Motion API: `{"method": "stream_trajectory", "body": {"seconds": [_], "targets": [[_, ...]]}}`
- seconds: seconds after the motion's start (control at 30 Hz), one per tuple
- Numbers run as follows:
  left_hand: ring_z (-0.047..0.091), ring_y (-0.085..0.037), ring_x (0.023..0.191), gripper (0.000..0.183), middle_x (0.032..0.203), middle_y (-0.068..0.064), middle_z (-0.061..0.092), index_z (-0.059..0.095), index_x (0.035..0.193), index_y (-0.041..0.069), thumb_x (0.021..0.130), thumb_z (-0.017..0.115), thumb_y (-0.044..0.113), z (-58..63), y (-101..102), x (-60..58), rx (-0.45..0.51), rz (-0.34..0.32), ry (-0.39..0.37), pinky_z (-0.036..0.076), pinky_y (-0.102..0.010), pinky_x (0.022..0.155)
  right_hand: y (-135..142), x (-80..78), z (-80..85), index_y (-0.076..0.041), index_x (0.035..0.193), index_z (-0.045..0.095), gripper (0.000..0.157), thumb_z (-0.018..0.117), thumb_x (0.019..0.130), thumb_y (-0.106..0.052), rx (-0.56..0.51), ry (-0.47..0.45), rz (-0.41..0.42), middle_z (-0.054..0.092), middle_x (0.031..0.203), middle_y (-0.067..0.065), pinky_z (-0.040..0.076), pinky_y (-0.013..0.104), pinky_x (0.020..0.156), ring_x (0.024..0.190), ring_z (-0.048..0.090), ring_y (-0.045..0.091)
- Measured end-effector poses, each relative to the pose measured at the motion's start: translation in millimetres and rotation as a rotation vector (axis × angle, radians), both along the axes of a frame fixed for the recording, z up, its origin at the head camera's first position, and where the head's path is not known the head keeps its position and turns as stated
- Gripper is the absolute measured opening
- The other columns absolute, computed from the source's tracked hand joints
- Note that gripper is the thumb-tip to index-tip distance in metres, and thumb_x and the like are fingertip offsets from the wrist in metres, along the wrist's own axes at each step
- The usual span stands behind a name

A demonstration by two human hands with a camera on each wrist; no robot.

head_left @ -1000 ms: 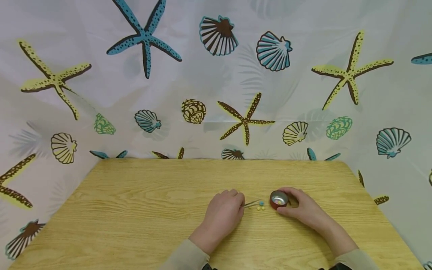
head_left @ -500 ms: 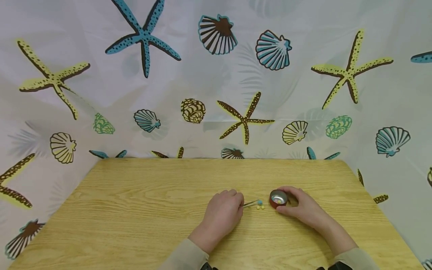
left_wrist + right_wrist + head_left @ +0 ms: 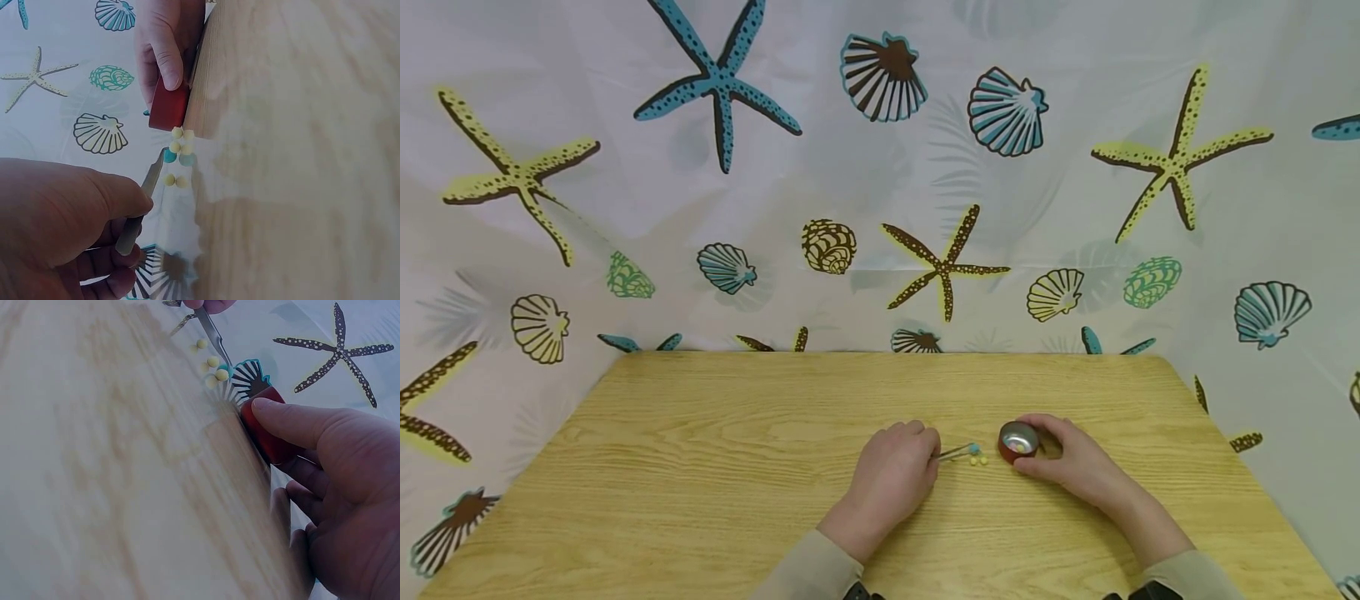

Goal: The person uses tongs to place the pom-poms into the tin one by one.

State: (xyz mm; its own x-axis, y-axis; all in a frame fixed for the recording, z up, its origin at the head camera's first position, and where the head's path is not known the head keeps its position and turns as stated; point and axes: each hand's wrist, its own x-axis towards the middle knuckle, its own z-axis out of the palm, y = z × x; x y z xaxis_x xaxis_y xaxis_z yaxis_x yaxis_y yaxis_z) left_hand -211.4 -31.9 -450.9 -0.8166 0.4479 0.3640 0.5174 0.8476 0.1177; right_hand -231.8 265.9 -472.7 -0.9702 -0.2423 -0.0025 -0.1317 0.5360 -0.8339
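My left hand (image 3: 895,471) holds metal tweezers (image 3: 150,185) between thumb and fingers, pointing right. Their tips touch a blue bead (image 3: 974,448); I cannot tell whether they grip it firmly. Close to it lie yellow beads (image 3: 983,461), three of them visible in the left wrist view, one (image 3: 170,180) nearer my left hand. My right hand (image 3: 1078,467) holds a small round red tin (image 3: 1006,454) upright on the table, thumb and fingers on opposite sides. Inside its silver bowl are a few small beads (image 3: 1019,448), pinkish and yellow. In the right wrist view the red tin (image 3: 275,434) hides its contents.
The wooden table (image 3: 715,467) reaches back to a white cloth (image 3: 880,167) printed with starfish and shells, which also hangs at both sides. Both forearms wear light sleeves (image 3: 811,567). The tin stands just right of the loose beads.
The tweezers' tips and the blue bead have shifted slightly left, and the tips look closer together. My right hand and the red tin have stayed in place.
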Motion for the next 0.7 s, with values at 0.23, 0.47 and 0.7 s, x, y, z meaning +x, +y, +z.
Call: {"method": "stream_trajectory", "body": {"seconds": [0.23, 0.47, 0.7], "targets": [[0.063, -0.016, 0.073, 0.01, 0.084, 0.003, 0.068, 0.078, 0.093, 0.015, 0.096, 0.088, 0.015, 1.5, -0.6, 0.6, 0.016, -0.002, 0.032, 0.051, -0.032, 0.064, 0.0, -0.2, -0.5, -0.014, 0.151, 0.064, 0.067, 0.092, 0.094, -0.036, 0.0, 0.004, -0.002, 0.062, 0.149, 0.013, 0.029, 0.068, 0.124, 0.151, 0.045, 0.042], [0.063, -0.016, 0.074, 0.01, 0.084, 0.003, 0.068, 0.079, 0.094, 0.014, 0.095, 0.089, 0.014, 2.0, -1.4, -1.4, 0.06, 0.005, 0.02, 0.052, -0.032, 0.065, -0.5, 0.1, 1.1, -0.015, 0.15, 0.064, 0.064, 0.091, 0.095, -0.035, -0.005, 0.003, 0.012, 0.065, 0.147, 0.011, 0.03, 0.067, 0.123, 0.149, 0.047, 0.041], [0.059, -0.013, 0.071, 0.008, 0.083, 0.004, 0.066, 0.08, 0.094, 0.014, 0.096, 0.087, 0.01, 3.9, -3.1, -3.1, 0.114, -0.008, 0.006, 0.051, -0.03, 0.065, 0.2, -0.3, 0.8, -0.015, 0.15, 0.064, 0.065, 0.091, 0.095, -0.035, -0.004, -0.002, 0.012, 0.064, 0.147, 0.011, 0.03, 0.067, 0.123, 0.149, 0.046, 0.041]]}}
